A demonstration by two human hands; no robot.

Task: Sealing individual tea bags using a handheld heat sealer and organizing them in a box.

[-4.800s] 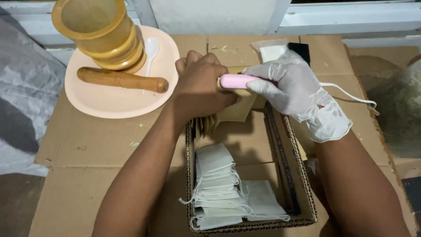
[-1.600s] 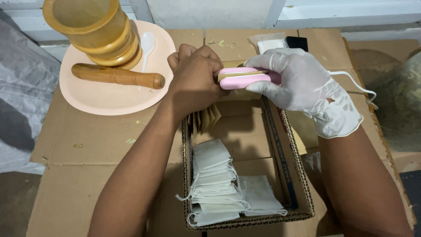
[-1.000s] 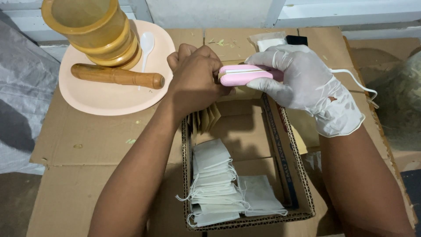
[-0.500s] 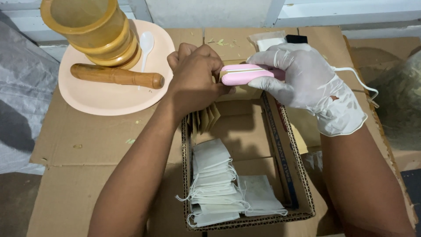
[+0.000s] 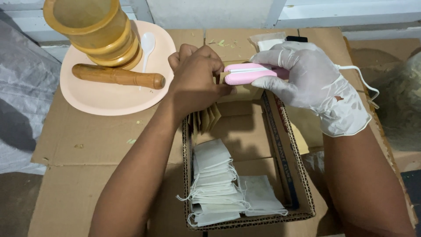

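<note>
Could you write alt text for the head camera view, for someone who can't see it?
A gloved right hand presses a pink handheld sealer onto a small packet pinched by the bare left hand, above a cardboard box of white drawstring bags.

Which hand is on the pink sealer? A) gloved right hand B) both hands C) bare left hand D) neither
A: the right hand, in a white glove, grips the pink sealer, while the bare left hand pinches a small brown packet at its tip.
</note>
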